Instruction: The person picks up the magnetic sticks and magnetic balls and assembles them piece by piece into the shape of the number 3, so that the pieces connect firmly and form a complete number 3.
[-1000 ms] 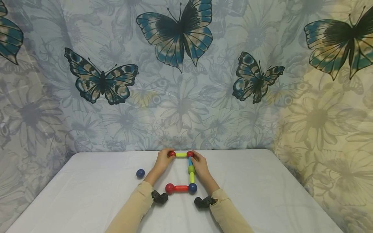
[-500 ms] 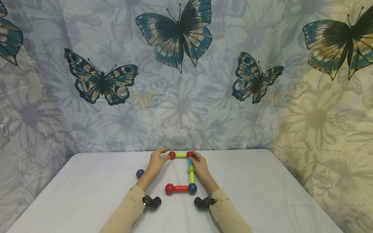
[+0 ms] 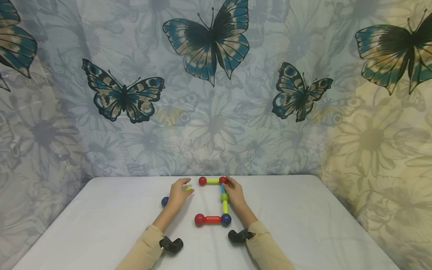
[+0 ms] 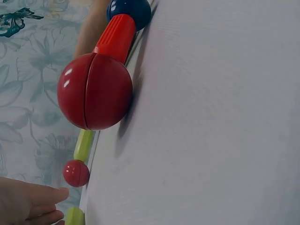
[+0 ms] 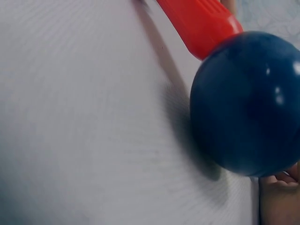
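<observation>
In the head view, balls and sticks of a building toy form a three-sided frame. My right hand [image 3: 235,193] grips the far right red ball [image 3: 222,180], its fingers also beside the blue stick [image 3: 223,188]. A yellow-green stick [image 3: 212,180] joins that ball to the far left red ball [image 3: 202,181]. Left of the frame, my left hand [image 3: 180,194] has its thumb and fingers apart around a loose yellow-green stick [image 3: 189,188], mostly hidden by the hand. The left wrist view shows this loose stick [image 4: 75,216] just beside the fingers.
A loose dark blue ball [image 3: 164,201] lies left of my left hand, partly covered. The frame's near side has a red ball [image 3: 200,219], red stick [image 3: 213,219] and blue ball [image 3: 226,219]. A green ball [image 3: 224,197] sits midway along its right side. Patterned cloth hangs behind the table.
My left hand has let go of the far left red ball and moved left and nearer. A loose yellow-green stick now shows by its fingers. My right hand has kept its hold.
</observation>
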The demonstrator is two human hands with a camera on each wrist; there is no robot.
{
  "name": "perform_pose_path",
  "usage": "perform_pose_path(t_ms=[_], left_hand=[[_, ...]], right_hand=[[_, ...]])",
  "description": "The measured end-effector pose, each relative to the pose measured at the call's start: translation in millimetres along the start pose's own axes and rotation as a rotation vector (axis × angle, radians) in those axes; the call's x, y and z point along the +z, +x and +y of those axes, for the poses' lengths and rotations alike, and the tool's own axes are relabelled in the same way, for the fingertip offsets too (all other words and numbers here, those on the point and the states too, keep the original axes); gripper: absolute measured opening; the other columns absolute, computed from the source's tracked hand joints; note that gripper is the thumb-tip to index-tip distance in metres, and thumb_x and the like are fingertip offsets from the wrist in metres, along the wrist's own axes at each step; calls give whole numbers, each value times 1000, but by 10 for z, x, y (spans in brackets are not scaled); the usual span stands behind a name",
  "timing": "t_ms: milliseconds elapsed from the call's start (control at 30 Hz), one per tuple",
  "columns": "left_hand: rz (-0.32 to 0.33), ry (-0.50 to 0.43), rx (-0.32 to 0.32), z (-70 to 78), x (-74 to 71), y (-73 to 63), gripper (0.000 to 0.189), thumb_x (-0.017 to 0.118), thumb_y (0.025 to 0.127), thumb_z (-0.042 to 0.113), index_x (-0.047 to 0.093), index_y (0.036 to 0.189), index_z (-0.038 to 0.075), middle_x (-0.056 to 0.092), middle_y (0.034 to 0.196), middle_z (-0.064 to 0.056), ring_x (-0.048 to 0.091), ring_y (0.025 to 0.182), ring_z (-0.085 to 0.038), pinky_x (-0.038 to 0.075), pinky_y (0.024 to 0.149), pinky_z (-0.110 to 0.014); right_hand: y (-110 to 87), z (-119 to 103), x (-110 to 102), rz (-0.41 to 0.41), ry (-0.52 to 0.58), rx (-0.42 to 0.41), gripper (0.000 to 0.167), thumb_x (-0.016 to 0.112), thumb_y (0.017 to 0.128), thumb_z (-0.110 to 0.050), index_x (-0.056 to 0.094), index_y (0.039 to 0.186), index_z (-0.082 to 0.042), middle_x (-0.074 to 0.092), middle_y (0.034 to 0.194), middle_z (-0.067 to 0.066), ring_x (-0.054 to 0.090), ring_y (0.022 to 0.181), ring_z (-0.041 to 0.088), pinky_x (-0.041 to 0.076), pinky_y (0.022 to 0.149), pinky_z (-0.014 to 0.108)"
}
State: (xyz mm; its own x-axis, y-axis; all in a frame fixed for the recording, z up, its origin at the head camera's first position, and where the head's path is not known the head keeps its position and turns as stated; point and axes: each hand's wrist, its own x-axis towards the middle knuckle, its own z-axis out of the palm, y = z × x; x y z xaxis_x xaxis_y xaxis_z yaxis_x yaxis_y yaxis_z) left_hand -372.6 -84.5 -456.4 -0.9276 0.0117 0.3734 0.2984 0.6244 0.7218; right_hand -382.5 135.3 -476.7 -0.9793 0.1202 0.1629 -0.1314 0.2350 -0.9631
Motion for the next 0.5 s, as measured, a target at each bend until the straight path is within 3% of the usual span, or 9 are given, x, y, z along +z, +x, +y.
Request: perform_pose_path(t_ms=[500], left_hand=[[-51,52,-94,16,-16,-37,43,75,73,-6,65,114,-7,68,114,-26,64,111,-39,51,99,-46]], right_hand=[[-121,-14,-50,-11,16,12,47,53,98,-8,43,142,6,46,146,26,42,138,40,39,112,46]])
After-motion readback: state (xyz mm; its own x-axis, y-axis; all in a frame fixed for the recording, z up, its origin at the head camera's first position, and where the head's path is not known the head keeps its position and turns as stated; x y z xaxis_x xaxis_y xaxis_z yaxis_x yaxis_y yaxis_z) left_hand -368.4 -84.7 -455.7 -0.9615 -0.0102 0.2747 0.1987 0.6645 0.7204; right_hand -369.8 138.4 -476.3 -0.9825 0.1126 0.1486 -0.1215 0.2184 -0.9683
